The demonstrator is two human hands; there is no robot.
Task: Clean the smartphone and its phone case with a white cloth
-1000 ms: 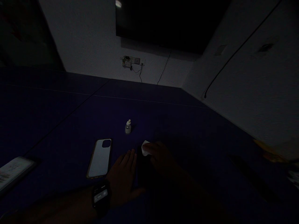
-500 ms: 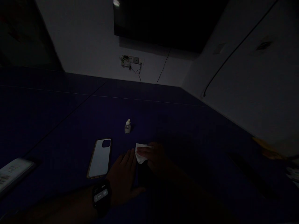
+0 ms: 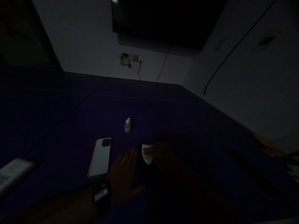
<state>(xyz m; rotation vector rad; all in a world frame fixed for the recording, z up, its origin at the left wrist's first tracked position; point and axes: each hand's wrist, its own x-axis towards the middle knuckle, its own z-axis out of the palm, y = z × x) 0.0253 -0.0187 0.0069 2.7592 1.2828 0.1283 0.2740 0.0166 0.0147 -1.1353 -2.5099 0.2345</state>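
Note:
My left hand (image 3: pixel 123 174) lies flat on the dark blue surface, fingers stretched out and thumb apart, with a smartwatch (image 3: pixel 101 196) on the wrist. Its fingertips are beside the left edge of a black flat object (image 3: pixel 143 174), whose kind is hard to make out in the dark. My right hand (image 3: pixel 158 152) presses a folded white tissue (image 3: pixel 146 157) onto that black object with its fingers. Left of my left hand lies a phone case (image 3: pixel 100 160) with a pale back and a camera cutout. A small bottle (image 3: pixel 127 126) with a white cap stands upright beyond my hands.
A white box (image 3: pixel 15 174) lies at the far left. At the right is an orange-yellow item (image 3: pixel 268 146) near the wall. Sockets with cables (image 3: pixel 133 58) and a large black screen (image 3: pixel 158 21) are on the back wall. The room is very dark.
My right hand has slid a little to the right with the tissue, baring the upper left corner of the black object. My left hand has stayed in place.

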